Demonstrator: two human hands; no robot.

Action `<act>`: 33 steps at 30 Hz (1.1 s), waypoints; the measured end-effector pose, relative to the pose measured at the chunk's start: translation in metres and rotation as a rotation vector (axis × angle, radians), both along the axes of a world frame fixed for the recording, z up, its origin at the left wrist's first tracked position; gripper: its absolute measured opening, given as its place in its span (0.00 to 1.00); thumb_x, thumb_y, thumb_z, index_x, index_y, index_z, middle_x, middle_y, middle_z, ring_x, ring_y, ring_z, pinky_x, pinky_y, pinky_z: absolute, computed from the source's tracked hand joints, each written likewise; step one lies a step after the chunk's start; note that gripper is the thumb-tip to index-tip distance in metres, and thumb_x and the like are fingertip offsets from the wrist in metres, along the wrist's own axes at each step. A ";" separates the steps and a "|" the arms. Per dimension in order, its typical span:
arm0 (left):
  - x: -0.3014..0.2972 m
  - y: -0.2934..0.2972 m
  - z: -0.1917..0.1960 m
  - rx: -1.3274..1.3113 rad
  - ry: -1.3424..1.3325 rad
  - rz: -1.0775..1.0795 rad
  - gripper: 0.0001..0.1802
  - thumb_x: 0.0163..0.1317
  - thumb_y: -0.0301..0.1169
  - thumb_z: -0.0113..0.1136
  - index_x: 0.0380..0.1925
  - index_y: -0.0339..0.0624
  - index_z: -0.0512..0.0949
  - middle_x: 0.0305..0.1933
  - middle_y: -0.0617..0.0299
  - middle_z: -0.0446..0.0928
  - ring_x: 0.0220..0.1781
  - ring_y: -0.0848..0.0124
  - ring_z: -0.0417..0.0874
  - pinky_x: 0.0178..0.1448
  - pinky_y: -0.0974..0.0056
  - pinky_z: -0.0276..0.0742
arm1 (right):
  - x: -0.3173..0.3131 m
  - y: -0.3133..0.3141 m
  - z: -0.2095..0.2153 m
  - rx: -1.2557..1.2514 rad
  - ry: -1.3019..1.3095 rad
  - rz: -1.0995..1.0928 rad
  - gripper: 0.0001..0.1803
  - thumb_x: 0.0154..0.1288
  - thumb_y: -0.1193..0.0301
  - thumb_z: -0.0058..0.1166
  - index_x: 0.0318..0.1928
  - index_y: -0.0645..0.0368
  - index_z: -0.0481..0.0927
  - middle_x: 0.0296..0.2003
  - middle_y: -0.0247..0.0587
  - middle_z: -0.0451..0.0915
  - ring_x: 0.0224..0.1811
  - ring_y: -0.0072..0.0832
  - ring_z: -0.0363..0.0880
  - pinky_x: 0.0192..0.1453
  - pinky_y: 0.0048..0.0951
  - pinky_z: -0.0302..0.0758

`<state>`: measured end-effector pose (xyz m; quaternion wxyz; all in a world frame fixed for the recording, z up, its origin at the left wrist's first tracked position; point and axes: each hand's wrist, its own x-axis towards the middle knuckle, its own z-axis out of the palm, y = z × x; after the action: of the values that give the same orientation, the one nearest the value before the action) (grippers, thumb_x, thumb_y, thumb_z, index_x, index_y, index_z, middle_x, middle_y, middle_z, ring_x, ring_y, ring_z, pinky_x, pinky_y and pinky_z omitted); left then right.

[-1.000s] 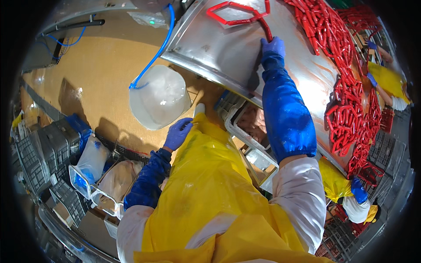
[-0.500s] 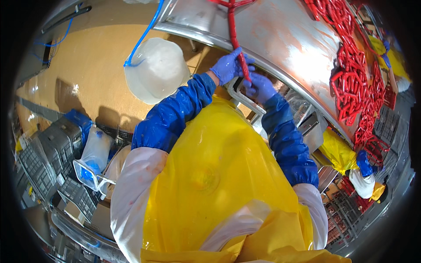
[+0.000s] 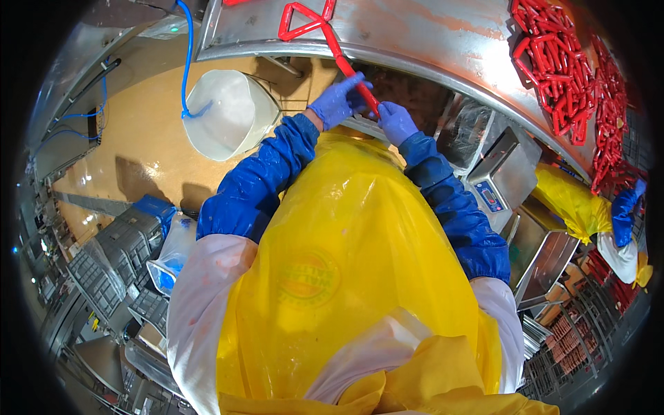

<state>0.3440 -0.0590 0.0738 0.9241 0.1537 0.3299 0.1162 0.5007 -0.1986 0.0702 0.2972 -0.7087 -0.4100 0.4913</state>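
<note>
We pinch the red sausage string at the rim of the steel table; our left hand closes on it from the left, our right hand clamps its lower end; the string runs up onto the table; best, we judge, to keep both grips close and firm, pulling evenly so no link tears.
</note>
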 end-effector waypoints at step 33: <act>-0.012 0.047 0.080 2.070 0.164 -0.636 0.18 0.51 0.34 0.68 0.43 0.47 0.79 0.40 0.53 0.80 0.47 0.51 0.80 0.52 0.50 0.76 | 0.031 -0.008 0.181 0.297 0.154 0.176 0.17 0.75 0.60 0.49 0.41 0.62 0.80 0.28 0.43 0.78 0.28 0.35 0.78 0.33 0.30 0.74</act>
<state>0.3316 -0.0122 0.1538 0.3093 0.9442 0.0778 0.0825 0.5318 -0.2067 0.2514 0.3847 -0.5790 -0.5144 0.5022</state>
